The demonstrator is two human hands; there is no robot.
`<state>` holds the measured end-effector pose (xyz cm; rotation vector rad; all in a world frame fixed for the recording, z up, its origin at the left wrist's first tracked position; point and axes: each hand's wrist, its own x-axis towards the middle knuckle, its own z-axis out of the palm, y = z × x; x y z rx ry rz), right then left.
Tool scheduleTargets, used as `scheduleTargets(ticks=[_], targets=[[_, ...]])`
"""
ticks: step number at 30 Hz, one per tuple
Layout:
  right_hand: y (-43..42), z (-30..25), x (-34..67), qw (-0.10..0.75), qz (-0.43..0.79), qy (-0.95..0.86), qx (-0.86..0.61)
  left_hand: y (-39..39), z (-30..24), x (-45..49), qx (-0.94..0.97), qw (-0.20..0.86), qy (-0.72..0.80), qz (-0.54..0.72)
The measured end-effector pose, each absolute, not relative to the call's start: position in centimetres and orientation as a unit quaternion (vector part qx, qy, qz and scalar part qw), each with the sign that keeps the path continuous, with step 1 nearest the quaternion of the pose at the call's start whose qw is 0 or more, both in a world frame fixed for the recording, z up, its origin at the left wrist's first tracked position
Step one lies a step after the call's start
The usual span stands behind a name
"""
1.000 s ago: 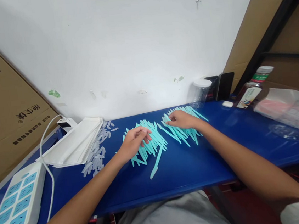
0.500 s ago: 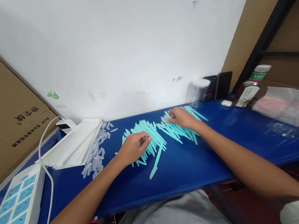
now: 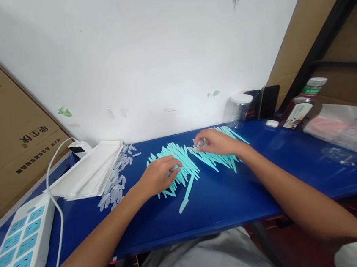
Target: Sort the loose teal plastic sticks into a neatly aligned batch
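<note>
Turquoise sticks that look like eyebrow razors lie in two piles on a blue table. My left hand (image 3: 160, 173) rests over the left razor pile (image 3: 181, 156), its fingers curled in and thumb close to the index finger. Whatever they hold is too small to make out. My right hand (image 3: 213, 141) is over the right razor pile (image 3: 213, 159), thumb and fingertips drawn together beside pale razor tips. Whether a razor is between those fingertips is unclear. One single razor (image 3: 187, 196) points toward the near edge, apart from the heap.
Translucent small caps (image 3: 115, 187) are scattered at left beside stacked white sleeves (image 3: 90, 172). A power strip (image 3: 21, 243) with a white cable lies further left. At right stand a clear jar (image 3: 238, 110), phones (image 3: 267, 102), a bottle (image 3: 303, 103) and a pink-filled bag (image 3: 337, 127).
My right hand has shifted slightly left and lower over its pile, its fingers curling downward. My left hand has stayed nearly in place, its thumb and index finger a little closer.
</note>
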<state>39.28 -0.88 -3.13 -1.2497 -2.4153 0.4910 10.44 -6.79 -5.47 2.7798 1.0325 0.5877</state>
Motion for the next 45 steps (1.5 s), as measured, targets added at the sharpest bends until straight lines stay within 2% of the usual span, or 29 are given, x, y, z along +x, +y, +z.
scheduleTargets(ticks=[2,4,9,16,21,24,26,29,31,35,38,45], targets=[[-2.2,-2.7,38.1,0.137,0.309,-0.885,-0.321,-6.4,-5.4,10.0,0.905,0.025,0.369,0.212],[-3.5,-2.9,36.7,0.091,0.372,-0.89,-0.248,-5.9,-5.2,9.5,0.886,-0.001,0.404,0.228],[-5.3,-4.4,34.3,0.035,0.361,-0.911,-0.196,-4.4,-4.1,7.6,0.843,-0.041,0.49,0.22],[-5.2,-5.0,34.3,0.04,0.361,-0.902,-0.231,-2.2,-3.4,4.2,0.788,-0.099,0.584,0.168],[-5.7,-4.4,34.2,0.027,0.398,-0.891,-0.216,-1.4,-3.4,2.5,0.765,-0.094,0.626,0.119],[-5.3,-3.4,35.0,0.067,0.442,-0.866,-0.225,-1.1,-3.3,1.9,0.755,-0.095,0.642,0.091],[-4.3,-3.0,36.0,0.127,0.41,-0.852,-0.301,-1.0,-3.4,1.5,0.751,-0.09,0.65,0.074],[-2.0,-3.0,38.2,0.174,0.266,-0.821,-0.474,-0.8,-3.8,1.2,0.754,-0.076,0.651,0.046],[-0.7,-3.2,39.4,0.112,0.224,-0.796,-0.551,-0.6,-4.1,1.1,0.761,-0.072,0.644,0.033],[0.0,-3.8,40.1,0.017,0.13,-0.791,-0.598,-0.5,-4.6,1.2,0.773,-0.081,0.629,0.034],[-0.6,-4.1,39.2,0.021,0.068,-0.785,-0.616,-0.5,-4.8,1.3,0.775,-0.084,0.625,0.048],[-0.2,-3.3,40.3,0.037,0.021,-0.754,-0.656,-0.9,-4.6,2.2,0.777,-0.097,0.618,0.074]])
